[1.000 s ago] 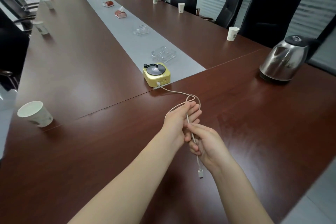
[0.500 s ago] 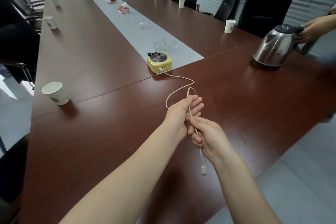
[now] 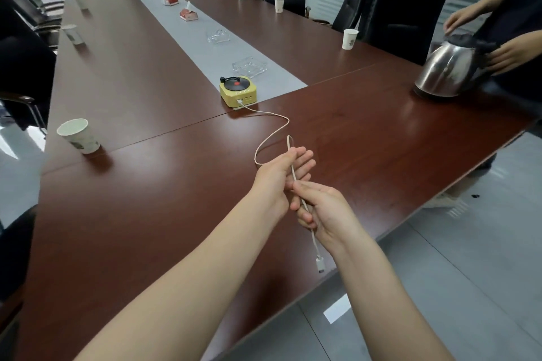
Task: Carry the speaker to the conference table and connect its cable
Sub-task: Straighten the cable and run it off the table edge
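Observation:
A small yellow speaker (image 3: 238, 90) shaped like a record player, with a black disc on top, stands on the dark wooden conference table (image 3: 146, 184) at the end of the grey centre strip. A white cable (image 3: 272, 132) is plugged into its front and curves back toward me. My left hand (image 3: 281, 176) holds a loop of the cable, fingers extended. Just below it, my right hand (image 3: 322, 211) pinches the cable. The free plug (image 3: 320, 264) dangles under my right wrist.
At the right edge another person's hands (image 3: 504, 56) hold a steel kettle (image 3: 451, 70). A paper cup (image 3: 78, 136) stands at the left, with more cups along both sides. Glass ashtrays (image 3: 249, 67) and tissue boxes (image 3: 188, 14) sit on the strip. Black chairs (image 3: 404, 20) line the table.
My view has pulled back from the table. My hands have drawn the cable toward me, widening its curve. Another person's hands have come in at the right and taken hold of the kettle.

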